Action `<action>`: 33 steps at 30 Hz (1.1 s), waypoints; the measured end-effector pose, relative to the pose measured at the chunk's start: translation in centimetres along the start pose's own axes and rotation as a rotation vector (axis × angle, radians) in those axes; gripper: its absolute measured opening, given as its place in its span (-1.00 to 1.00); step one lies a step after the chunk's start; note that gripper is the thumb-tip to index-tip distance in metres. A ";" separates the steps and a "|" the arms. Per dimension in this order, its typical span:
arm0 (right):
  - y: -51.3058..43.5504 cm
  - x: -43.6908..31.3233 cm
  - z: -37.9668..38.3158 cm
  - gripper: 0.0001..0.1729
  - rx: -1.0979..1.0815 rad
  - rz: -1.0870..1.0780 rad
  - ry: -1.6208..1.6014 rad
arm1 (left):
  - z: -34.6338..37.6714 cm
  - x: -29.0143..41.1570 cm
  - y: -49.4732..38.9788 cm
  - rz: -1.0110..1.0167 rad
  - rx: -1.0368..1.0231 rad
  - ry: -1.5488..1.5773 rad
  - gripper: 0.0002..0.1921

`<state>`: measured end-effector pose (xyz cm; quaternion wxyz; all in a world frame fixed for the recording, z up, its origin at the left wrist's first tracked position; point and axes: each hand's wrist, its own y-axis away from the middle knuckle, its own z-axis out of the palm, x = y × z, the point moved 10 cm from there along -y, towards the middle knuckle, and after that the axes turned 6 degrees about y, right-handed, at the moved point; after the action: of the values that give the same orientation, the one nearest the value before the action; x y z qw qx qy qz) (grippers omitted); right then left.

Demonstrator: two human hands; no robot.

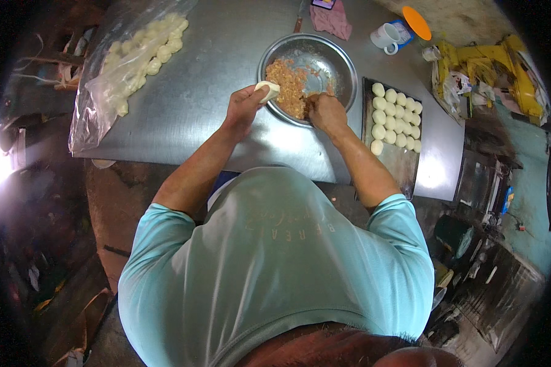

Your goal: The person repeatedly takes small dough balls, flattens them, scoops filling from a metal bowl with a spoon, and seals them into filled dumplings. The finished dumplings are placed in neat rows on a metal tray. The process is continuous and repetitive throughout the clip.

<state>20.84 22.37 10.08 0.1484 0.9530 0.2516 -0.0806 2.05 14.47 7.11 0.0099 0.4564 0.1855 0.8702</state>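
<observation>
My left hand [244, 109] pinches a flattened piece of pale dough [269, 91] at the left rim of a wide stainless steel bowl [262, 64]. Inside this bowl, a crumbly orange-brown filling [288, 87] lies mostly along the left side. My right hand [328, 113] reaches over the near rim with its fingers curled down at the filling. Those fingertips are hidden, so whether they grip anything cannot be told. To the right, a dark baking tray [392, 169] carries rows of smooth white dough balls [390, 109].
Many dough pieces [154, 66] lie under clear plastic sheeting [96, 110] at the table's left. Behind the bowl are a knife [298, 24] and a pink cloth [331, 20]. A white mug [385, 36] and an orange disc [416, 23] stand far right, near yellow machinery [482, 64].
</observation>
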 end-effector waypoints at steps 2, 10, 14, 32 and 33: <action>-0.3 0.7 0.2 -0.75 -0.018 0.029 -0.063 | 0.7 0.5 -0.4 0.055 -0.011 -0.028 -0.57; 0.1 2.6 -4.5 -0.70 0.041 0.025 -0.243 | 2.8 2.5 -4.1 0.196 0.125 -0.277 -0.64; 0.8 2.9 -8.3 -0.68 0.053 0.015 -0.249 | 2.2 0.0 -7.7 0.138 0.207 -0.439 -0.62; 0.6 4.1 -8.2 -0.74 0.017 0.023 -0.158 | 11.2 1.8 -7.1 0.398 -0.020 -1.481 -0.66; 0.5 4.3 -7.9 -0.73 -0.016 0.017 -0.134 | 9.9 2.3 -7.7 0.376 0.059 -1.450 -0.68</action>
<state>25.46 26.43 16.63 0.1733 0.9463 0.2337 -0.1409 7.40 25.15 11.47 -0.0314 0.9395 0.0744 0.3329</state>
